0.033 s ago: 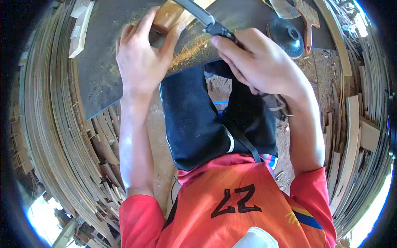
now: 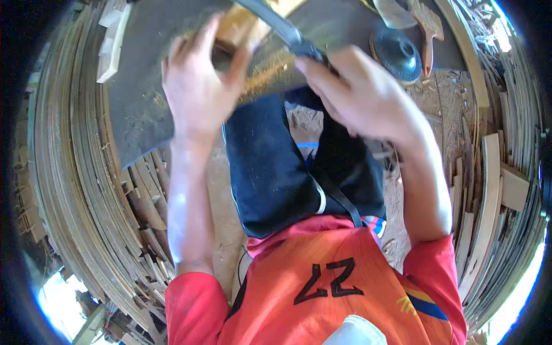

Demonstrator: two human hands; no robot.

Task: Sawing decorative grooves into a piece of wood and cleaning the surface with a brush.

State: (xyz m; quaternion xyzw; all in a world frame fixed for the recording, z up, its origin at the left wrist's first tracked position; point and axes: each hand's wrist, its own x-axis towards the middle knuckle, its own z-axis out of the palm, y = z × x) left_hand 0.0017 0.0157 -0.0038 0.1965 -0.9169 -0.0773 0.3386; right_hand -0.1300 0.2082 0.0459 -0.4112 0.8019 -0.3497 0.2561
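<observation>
Near the top, my left hand [image 2: 201,86] grips a small wooden block [image 2: 238,29] on a dark work surface [image 2: 138,75], fingers and thumb on either side of it. My right hand [image 2: 359,95] is closed round the dark handle of a curved saw [image 2: 279,26], whose blade runs up-left over the block. Pale sawdust [image 2: 267,75] lies on the surface below the block. Both hands are blurred by motion, and the blade's exact contact with the wood cannot be made out.
A black dome-shaped object [image 2: 397,54] and a brush with a wooden handle [image 2: 428,40] lie at upper right. A pale wood piece [image 2: 112,40] is at upper left. Stacked boards [image 2: 69,172] line both sides. My dark-trousered legs [image 2: 259,161] are below the work surface.
My right hand and the saw have shifted slightly down and to the left. My left hand, still on the block, has moved slightly downward. Both look more blurred now.
</observation>
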